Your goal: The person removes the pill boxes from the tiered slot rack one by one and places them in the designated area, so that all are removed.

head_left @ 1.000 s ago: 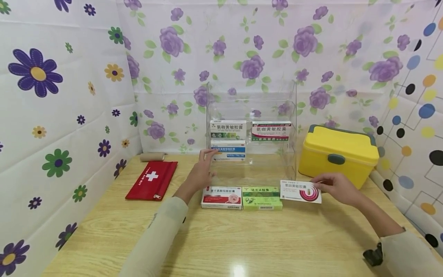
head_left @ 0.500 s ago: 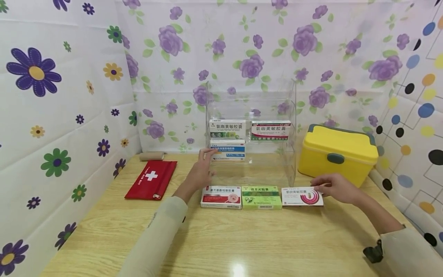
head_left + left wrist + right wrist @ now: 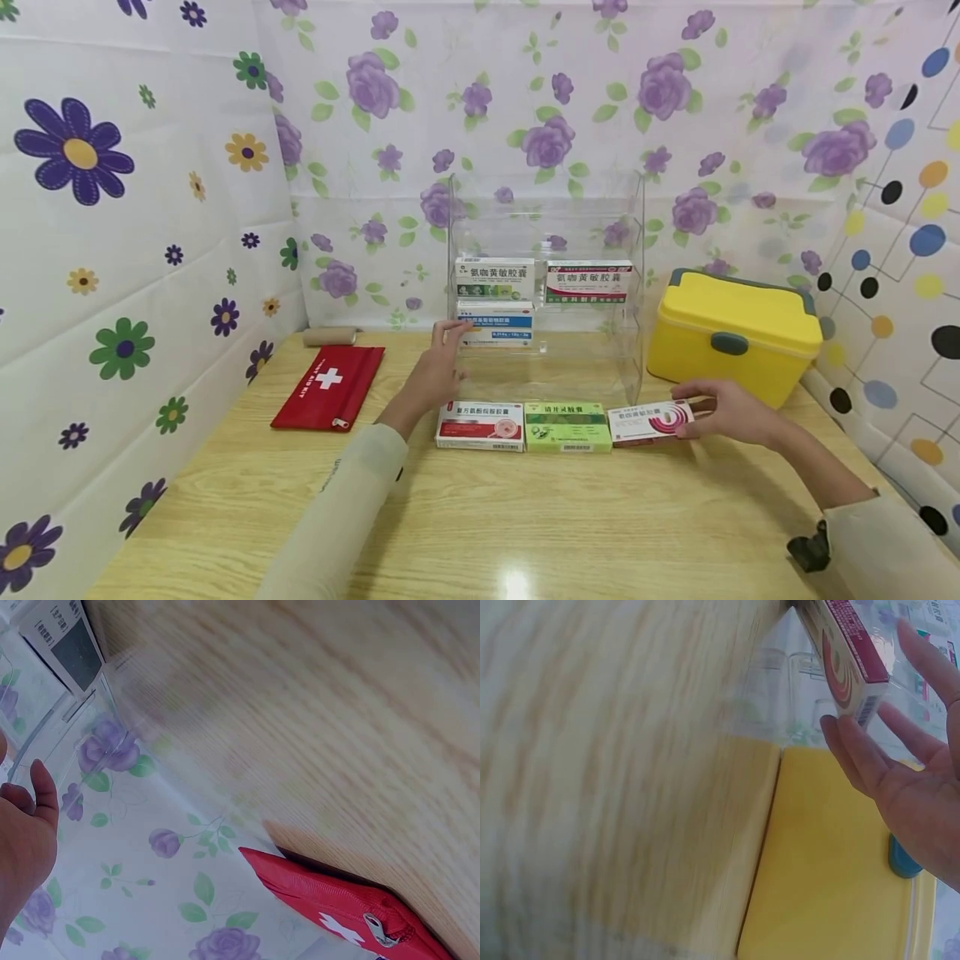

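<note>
Wood-grain table (image 3: 517,517): at right, the right hand (image 3: 727,407), grip spread, touches a white pink-arced capsule box (image 3: 643,422), just right of a green capsule box (image 3: 567,428); farther left, the left hand (image 3: 435,372), grip indeterminable, at a transparent tiered rack (image 3: 573,377).

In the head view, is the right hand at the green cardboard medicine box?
No, the right hand is at the right end of the white cardboard box with pink arcs.
</note>
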A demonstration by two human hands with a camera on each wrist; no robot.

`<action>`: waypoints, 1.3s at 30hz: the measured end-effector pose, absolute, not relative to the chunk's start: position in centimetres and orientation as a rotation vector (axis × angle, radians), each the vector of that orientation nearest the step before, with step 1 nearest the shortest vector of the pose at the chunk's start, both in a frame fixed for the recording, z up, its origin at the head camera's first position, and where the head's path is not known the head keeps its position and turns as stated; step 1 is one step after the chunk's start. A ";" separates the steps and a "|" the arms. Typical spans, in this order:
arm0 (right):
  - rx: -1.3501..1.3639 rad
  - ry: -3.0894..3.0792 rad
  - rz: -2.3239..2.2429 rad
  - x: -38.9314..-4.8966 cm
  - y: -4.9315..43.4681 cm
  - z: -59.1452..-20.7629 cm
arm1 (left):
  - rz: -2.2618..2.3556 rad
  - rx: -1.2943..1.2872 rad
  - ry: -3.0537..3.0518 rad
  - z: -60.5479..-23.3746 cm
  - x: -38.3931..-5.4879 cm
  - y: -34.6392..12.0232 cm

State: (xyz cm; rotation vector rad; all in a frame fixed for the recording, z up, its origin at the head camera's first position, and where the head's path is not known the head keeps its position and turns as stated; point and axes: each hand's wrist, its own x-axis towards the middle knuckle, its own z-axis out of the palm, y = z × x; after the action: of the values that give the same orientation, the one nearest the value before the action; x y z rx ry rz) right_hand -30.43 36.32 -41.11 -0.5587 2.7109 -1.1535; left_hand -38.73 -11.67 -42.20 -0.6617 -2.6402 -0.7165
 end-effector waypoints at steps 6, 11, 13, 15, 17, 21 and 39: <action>-0.601 2.648 -1.141 -30.5 36.3 -41.2 | -0.722 -0.644 -2.652 -41.9 -38.6 -11.6; -0.618 2.592 -1.153 -30.6 36.4 -41.4 | -0.732 -0.647 -2.657 -41.8 -38.5 -11.6; -0.627 2.572 -1.149 -30.7 36.4 -41.5 | -0.732 -0.653 -2.650 -41.8 -38.6 -11.7; -0.649 2.565 -1.131 -30.8 36.4 -41.7 | -0.722 -0.653 -2.651 -41.9 -38.7 -11.8; -0.656 2.567 -1.114 -30.9 36.3 -41.9 | -0.721 -0.653 -2.655 -42.0 -38.7 -11.8; -0.678 2.582 -1.094 -31.0 36.3 -42.0 | -0.732 -0.656 -2.658 -42.0 -38.8 -11.8; -0.684 2.639 -0.987 -31.3 36.2 -42.5 | -0.739 -0.670 -2.644 -42.1 -38.7 -11.6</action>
State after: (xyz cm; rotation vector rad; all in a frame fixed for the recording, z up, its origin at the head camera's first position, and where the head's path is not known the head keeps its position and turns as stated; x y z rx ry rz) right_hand -31.26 36.19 -42.54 -0.6837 2.6388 -0.9872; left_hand -38.74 -11.64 -42.10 -0.6703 -2.6441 -0.7388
